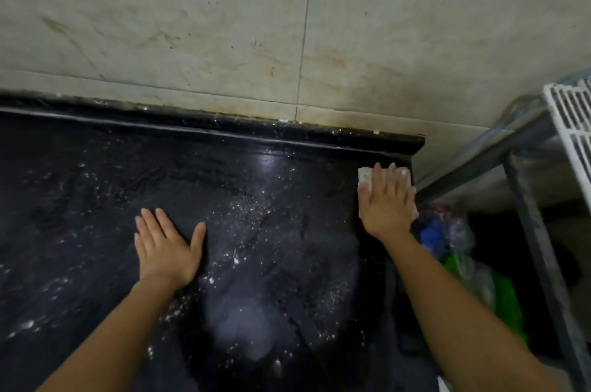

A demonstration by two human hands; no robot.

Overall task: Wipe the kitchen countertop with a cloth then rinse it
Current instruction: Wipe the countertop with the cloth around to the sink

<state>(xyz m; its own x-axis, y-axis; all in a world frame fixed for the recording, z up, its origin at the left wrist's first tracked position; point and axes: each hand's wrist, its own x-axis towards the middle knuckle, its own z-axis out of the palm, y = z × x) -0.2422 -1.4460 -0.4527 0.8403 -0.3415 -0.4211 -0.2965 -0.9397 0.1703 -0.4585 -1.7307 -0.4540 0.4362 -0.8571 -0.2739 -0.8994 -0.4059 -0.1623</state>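
The black counter (96, 183) is wet and has many white specks, most of them in the middle. At the back it ends in a low raised lip (224, 126) under the tiled wall (192, 23). On the right it stops at a straight edge, and just beside this edge stands a metal rack (532, 231) with a white grid (572, 123) on top. Below, between counter and rack, lie green and blue plastic bags (505, 292). To the left the surface goes on, wide and free, up to the border of the view. The white cloth (364, 174) lies in the far right corner, near the lip and touching the right edge. The right hand (387, 203) presses flat on it, fingers straight and a little apart. The left hand (166, 247) rests flat on the bare counter, well apart from the cloth, fingers straight and thumb spread out.
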